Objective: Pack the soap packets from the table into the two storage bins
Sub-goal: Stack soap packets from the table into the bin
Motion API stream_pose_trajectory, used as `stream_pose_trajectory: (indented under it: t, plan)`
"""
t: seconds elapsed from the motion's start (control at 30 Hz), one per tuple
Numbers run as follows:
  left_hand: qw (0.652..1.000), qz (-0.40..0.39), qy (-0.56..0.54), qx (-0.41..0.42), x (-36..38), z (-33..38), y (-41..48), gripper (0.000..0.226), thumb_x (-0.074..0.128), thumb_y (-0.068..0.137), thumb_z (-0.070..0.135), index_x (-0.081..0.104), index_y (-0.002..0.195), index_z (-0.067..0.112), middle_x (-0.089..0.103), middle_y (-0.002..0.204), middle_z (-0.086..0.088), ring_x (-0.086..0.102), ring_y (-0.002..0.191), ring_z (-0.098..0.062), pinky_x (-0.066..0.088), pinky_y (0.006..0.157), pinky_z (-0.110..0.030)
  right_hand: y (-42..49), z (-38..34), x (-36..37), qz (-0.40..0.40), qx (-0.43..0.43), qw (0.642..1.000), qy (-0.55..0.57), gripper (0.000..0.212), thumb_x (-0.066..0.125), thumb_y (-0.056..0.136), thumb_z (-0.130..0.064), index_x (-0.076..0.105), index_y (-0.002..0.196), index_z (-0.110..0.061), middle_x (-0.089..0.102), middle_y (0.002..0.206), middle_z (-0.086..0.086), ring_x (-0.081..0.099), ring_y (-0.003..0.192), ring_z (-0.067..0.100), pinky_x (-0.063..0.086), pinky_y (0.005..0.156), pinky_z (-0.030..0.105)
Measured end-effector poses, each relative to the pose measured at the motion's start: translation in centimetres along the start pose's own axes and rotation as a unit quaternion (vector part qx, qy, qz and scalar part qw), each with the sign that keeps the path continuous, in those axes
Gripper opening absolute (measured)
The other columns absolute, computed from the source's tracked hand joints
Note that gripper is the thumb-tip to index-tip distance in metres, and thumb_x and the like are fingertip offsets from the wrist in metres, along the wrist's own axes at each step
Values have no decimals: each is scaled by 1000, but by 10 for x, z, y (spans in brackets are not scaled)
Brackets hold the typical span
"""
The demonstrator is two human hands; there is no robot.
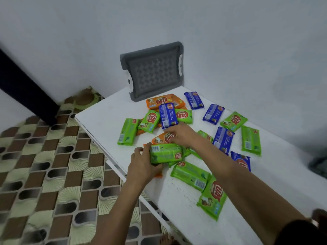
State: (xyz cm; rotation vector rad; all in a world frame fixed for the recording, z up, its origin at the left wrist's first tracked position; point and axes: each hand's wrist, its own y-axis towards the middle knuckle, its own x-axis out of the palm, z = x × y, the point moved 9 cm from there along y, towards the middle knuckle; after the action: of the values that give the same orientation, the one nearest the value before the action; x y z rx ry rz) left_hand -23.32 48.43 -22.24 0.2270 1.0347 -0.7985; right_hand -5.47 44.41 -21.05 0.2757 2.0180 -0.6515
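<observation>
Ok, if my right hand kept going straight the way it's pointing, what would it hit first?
Probably the tilted green packet, just beyond the orange packet that your right hand holds. The blue packet beside it is close to that line too, and depth is hard to judge.

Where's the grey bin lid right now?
In the head view, the grey lid stands propped against the wall at the table's far edge, just behind the orange packets.

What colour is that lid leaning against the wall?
Grey lid, with white clips at its two ends; the head view shows it.
</observation>
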Motion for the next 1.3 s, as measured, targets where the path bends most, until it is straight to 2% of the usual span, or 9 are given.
stream_pose_trajectory:
  t: [0.2,0.4,0.5,0.6,0.7,0.83,0.93,1.07,1.3]
  plan:
    - [1000,2,2,4,7,6,2,90,73,75,48,25,147,22,35,134,-13,36,120,-35,43,87,-42,15,8,10,-80,33,996,-23,66,68,88,-33,37,147,-38,28,150,15,35,134,36,32,114,48]
    - [999,-8,-28,22,6,0,9,99,72,69,48,20,149,25,47,121,-14,41,111,-33,38,87,-41,11,6,6,-92,31,995,-6,68,69,87,-29,36,146,-31,33,149,13,29,137,31,31,113,43]
    - [999,-2,-21,48,-1,0,11,102,57,59,58,18,148,29,49,124,-9,42,113,-31,41,86,-43,9,11,2,-64,37,997,39,56,75,81,-24,43,126,-35,37,139,12,41,123,31,43,93,35]
    - [997,24,-24,71,-11,4,10,98,55,60,51,20,149,30,46,127,-8,40,115,-32,43,89,-47,1,7,-9,-11,15,997,72,42,76,81,-17,42,105,-26,41,122,6,47,104,26,43,76,31]
    - [993,50,-7,102,-19,8,8,94,54,63,51,22,149,31,47,130,-5,42,115,-32,44,87,-48,-10,5,-20,30,-16,999,22,36,72,82,-19,40,96,-23,58,100,3,55,89,25,43,67,34]
    - [990,80,-2,118,-34,8,4,89,67,66,40,30,146,34,45,137,-4,44,112,-32,45,83,-47,-27,20,-33,78,-7,997,3,32,68,84,-20,38,95,-24,58,86,-1,56,79,24,36,58,30]
    - [987,99,-23,127,-47,7,3,89,75,66,29,32,144,36,49,133,-5,51,109,-33,49,82,-49,-43,32,-42,113,9,992,52,29,65,90,-22,39,103,-23,61,94,-2,62,83,25,44,64,31]
    - [979,132,-66,144,-65,11,-1,86,76,69,22,35,143,33,52,131,-7,52,111,-28,51,83,-44,-60,43,-53,135,37,981,132,42,62,93,-23,47,132,-27,62,117,-3,62,102,21,53,88,39]
    - [953,191,-169,163,-85,23,-19,78,75,76,15,38,143,31,47,133,-2,51,114,-19,53,85,-38,-91,46,-49,142,42,920,363,25,64,91,-16,49,109,-25,65,113,4,68,97,21,57,86,46]
